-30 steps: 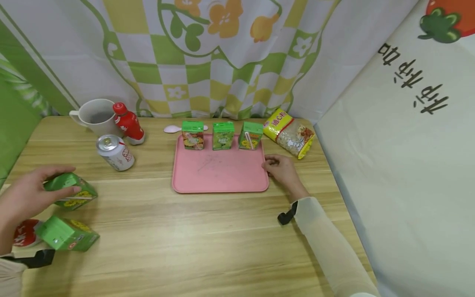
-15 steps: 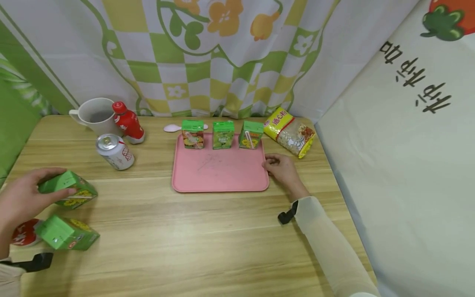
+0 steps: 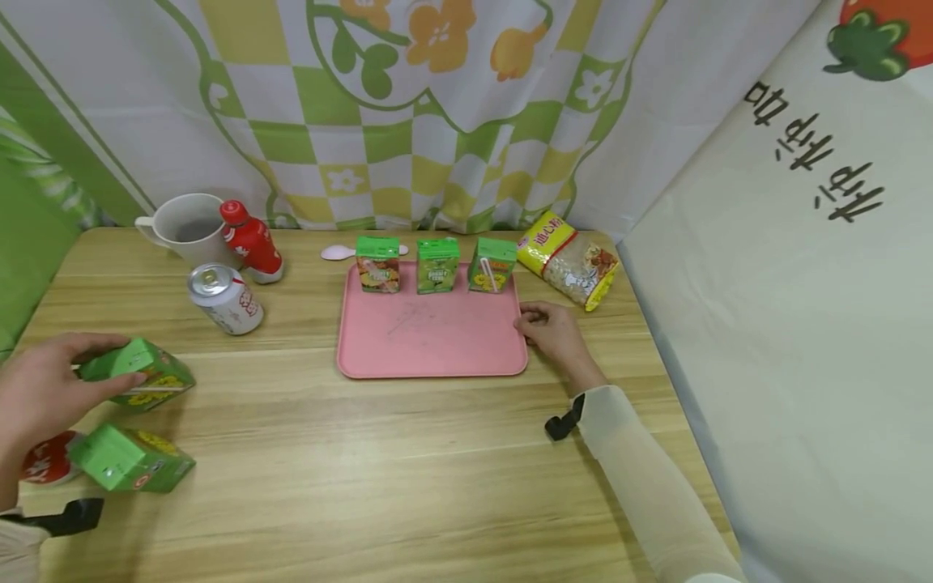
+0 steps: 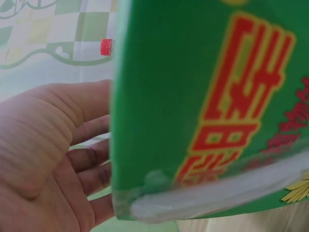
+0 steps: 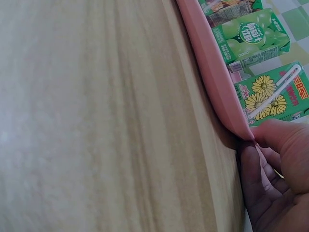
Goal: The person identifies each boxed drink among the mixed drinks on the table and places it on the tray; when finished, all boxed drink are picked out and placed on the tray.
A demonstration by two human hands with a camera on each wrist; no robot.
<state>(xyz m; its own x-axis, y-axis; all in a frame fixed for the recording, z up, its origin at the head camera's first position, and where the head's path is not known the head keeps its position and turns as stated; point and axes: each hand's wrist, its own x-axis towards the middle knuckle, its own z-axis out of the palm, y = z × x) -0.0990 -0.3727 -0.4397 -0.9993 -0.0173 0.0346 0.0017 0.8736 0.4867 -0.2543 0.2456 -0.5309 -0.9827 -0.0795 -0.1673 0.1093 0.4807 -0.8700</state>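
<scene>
At the table's left side, my left hand [image 3: 51, 389] holds a green drink carton [image 3: 156, 387], thumb on its near side and fingers on its far side. In the left wrist view that carton [image 4: 203, 106] fills the right part, with a straw in a clear sleeve along it; the fingertips are hidden behind it. A second green carton [image 3: 138, 459] lies just nearer. My right hand [image 3: 555, 336] pinches the right rim of the pink tray [image 3: 430, 348]. Along the tray's back edge stand three small cartons: one with a brown picture [image 3: 378, 267], one light green [image 3: 437, 267], one with yellow flowers [image 3: 492, 267].
At the back left are a white mug [image 3: 191, 227], a red bottle [image 3: 251, 243] and a silver-white can [image 3: 226, 300]. A red-and-white item [image 3: 49, 460] is partly hidden at the left. A pale spoon [image 3: 338, 253] lies behind the tray; a pasta bag [image 3: 568, 261] lies behind my right hand.
My left hand has shifted slightly left along the carton, which itself has moved only a little. My right hand and the tray stay where they were.
</scene>
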